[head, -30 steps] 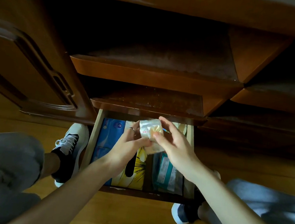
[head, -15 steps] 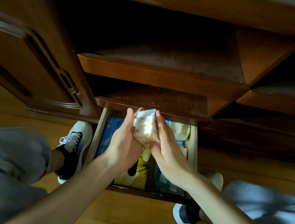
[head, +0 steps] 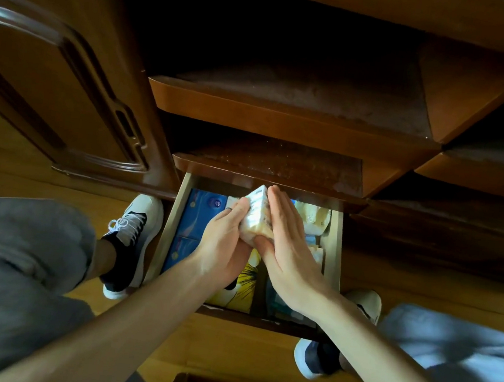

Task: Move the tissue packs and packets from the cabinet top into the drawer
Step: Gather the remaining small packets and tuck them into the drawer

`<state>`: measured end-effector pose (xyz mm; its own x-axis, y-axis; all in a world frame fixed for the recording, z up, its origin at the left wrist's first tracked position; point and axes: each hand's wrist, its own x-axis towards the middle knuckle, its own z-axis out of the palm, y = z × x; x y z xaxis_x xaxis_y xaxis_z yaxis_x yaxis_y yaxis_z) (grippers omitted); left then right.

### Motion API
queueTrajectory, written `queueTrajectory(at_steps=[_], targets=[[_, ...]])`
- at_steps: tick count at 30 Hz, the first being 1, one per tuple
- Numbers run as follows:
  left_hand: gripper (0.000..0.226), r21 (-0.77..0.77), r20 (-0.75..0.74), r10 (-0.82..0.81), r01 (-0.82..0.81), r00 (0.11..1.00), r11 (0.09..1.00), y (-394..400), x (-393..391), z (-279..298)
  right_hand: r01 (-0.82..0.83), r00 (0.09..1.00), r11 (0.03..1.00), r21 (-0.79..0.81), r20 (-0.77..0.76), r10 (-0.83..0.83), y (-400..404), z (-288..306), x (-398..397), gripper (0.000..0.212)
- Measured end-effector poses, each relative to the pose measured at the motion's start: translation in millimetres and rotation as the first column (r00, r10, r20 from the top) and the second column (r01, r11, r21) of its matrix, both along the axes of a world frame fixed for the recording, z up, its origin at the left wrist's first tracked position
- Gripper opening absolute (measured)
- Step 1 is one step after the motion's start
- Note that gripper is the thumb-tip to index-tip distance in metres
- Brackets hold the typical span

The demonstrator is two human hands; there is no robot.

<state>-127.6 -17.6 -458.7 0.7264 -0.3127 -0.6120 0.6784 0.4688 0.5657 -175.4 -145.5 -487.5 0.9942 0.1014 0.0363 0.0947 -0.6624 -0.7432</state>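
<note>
Packet (head: 255, 216) stands on edge between our two hands over the open drawer (head: 337, 252), its long axis running away from us toward the drawer's back. Our left hand (head: 225, 244) curls round its near left side; our right hand (head: 288, 246) presses flat fingers along its right face, thumb under the near end. We judge the free slot lies directly beneath both hands, between the blue packs (head: 196, 219) left and pale packets (head: 312, 217) right.

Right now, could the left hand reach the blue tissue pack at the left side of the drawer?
Probably yes. The left hand hovers right beside the blue tissue pack, nothing covering it, but it is busy pressing the small white packet against the right hand, so it must let go first.
</note>
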Motion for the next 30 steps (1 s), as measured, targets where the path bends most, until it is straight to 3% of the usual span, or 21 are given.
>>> queueTrajectory(at_steps=[6,8,10,12,13,15,18,20,23,25,27,30], targets=[[0.044,0.030,-0.050,-0.033,0.034,0.998,0.999,1,1,-5,-0.039,0.999,0.985,-0.170,0.027,0.045,-9,2,2,0.072],[0.053,-0.016,-0.091,-0.047,0.046,0.995,0.999,1,5,-7,-0.043,0.998,0.997,-0.070,-0.048,0.039,-14,-4,4,0.077],[0.061,-0.067,-0.075,-0.096,0.091,0.993,0.994,4,10,-11,0.068,0.976,0.983,0.168,-0.215,-0.030,-19,-11,5,0.079],[0.058,0.154,0.017,-0.151,0.147,0.988,0.977,10,18,-23,0.267,0.913,0.906,0.328,-0.388,-0.128,-24,-23,9,0.077],[0.054,0.341,0.064,-0.201,0.168,0.977,0.925,14,22,-31,0.365,0.862,0.873,0.324,-0.471,-0.186,-28,-32,12,0.076],[0.044,0.662,0.078,-0.300,0.176,0.951,0.728,26,29,-51,0.553,0.731,0.783,0.286,-0.618,-0.290,-34,-53,19,0.062],[0.039,0.859,0.030,-0.486,0.226,0.874,0.460,43,34,-89,0.759,0.547,0.570,0.316,-0.784,-0.294,-37,-80,43,0.029],[0.043,0.917,0.024,-0.662,0.247,0.749,0.313,48,31,-106,0.815,0.498,0.468,0.342,-0.826,-0.264,-31,-91,65,0.036],[0.053,0.985,-0.054,-0.884,0.173,0.465,0.030,47,23,-133,0.823,0.495,0.466,0.325,-0.813,-0.307,-18,-111,96,0.046],[0.058,0.985,-0.171,-0.948,0.059,0.269,-0.161,48,18,-146,0.804,0.485,0.536,0.256,-0.805,-0.343,-13,-125,109,0.049],[0.059,0.970,-0.237,-0.960,-0.016,0.147,-0.242,53,14,-157,0.777,0.464,0.610,0.155,-0.796,-0.389,-15,-138,116,0.058],[0.066,0.967,-0.230,-0.967,-0.087,0.105,-0.240,56,11,-165,0.760,0.436,0.646,0.071,-0.793,-0.425,-21,-155,127,0.073]])
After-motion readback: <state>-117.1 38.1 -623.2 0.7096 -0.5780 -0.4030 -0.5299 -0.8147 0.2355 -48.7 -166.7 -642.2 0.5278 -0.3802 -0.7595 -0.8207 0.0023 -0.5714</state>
